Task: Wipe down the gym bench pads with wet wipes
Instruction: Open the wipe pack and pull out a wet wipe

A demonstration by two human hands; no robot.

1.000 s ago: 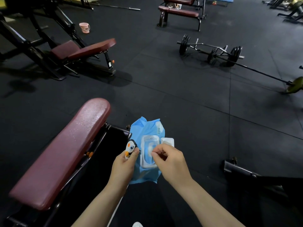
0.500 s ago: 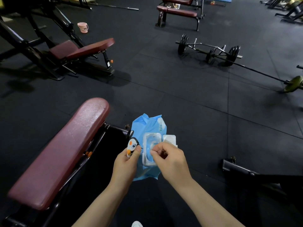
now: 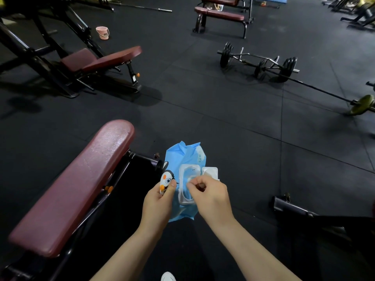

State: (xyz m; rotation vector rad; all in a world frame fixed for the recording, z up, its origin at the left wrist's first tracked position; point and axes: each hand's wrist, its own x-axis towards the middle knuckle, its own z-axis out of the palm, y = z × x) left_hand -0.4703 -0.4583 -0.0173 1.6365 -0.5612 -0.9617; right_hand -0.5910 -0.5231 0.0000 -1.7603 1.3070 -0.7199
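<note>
A blue wet-wipe pack (image 3: 187, 157) with a penguin print hangs in front of me, its white plastic lid flipped open to the right. My left hand (image 3: 158, 201) grips the pack's left edge, thumb on the penguin. My right hand (image 3: 211, 196) has thumb and forefinger pinched together at the pack's opening; whether a wipe is between them I cannot tell. A long maroon bench pad (image 3: 75, 185) slants up at my left, just beside the hands.
Another maroon bench (image 3: 105, 59) stands at the far left, a flat bench (image 3: 220, 15) at the back. A pink bucket (image 3: 102, 32) sits on the black rubber floor. A loaded barbell (image 3: 257, 62) lies at right. A dark frame part (image 3: 294, 207) lies at lower right.
The pack and both hands have barely moved. My right hand's fingertips have drawn closer together at the pack's opening.
</note>
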